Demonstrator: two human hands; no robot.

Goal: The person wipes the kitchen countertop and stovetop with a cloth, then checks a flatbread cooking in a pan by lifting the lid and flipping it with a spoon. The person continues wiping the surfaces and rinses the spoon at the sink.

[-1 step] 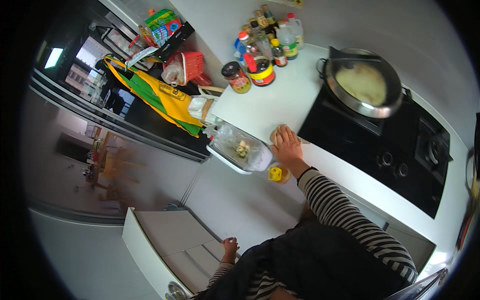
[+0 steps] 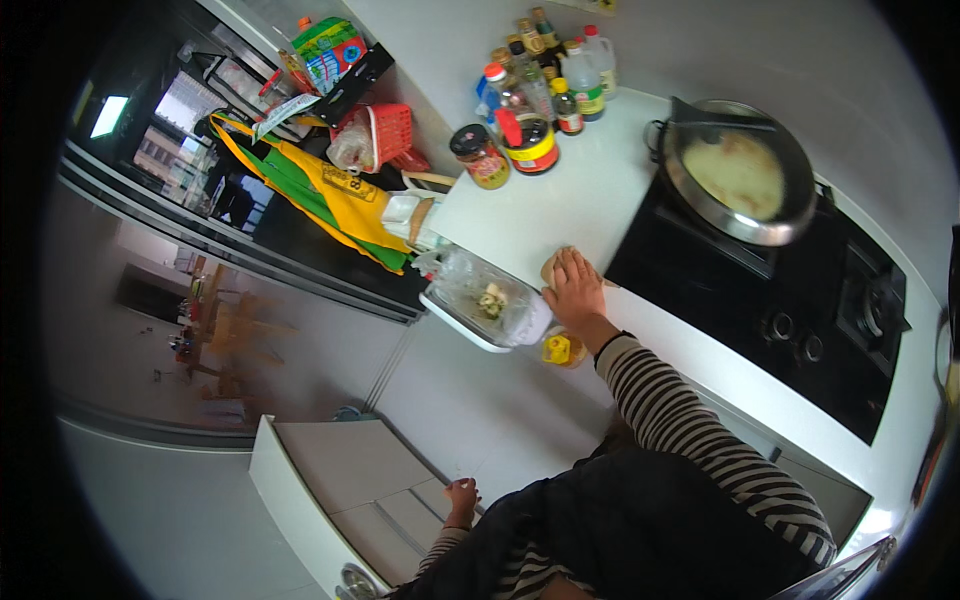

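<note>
My right hand lies over a tan cloth-like piece on the white counter's front edge, left of the stove. The palm and fingers cover most of that piece. Just left of this hand, a white bin with a clear plastic liner hangs at the counter edge, with pale and greenish scraps inside. Below the hand stands a yellow-capped bottle. My left hand hangs low beside the drawer cabinet, its fingers loosely bent and apart, with nothing visible in them.
A pan of pale, cloudy food sits on the black stove, a dark utensil across it. Sauce jars and several bottles crowd the counter's back. Lower left is a drawer cabinet; a red basket stands farther left.
The view has shifted slightly, so the counter and stove sit a little farther right and lower. Both hands keep nearly the same pose and place.
</note>
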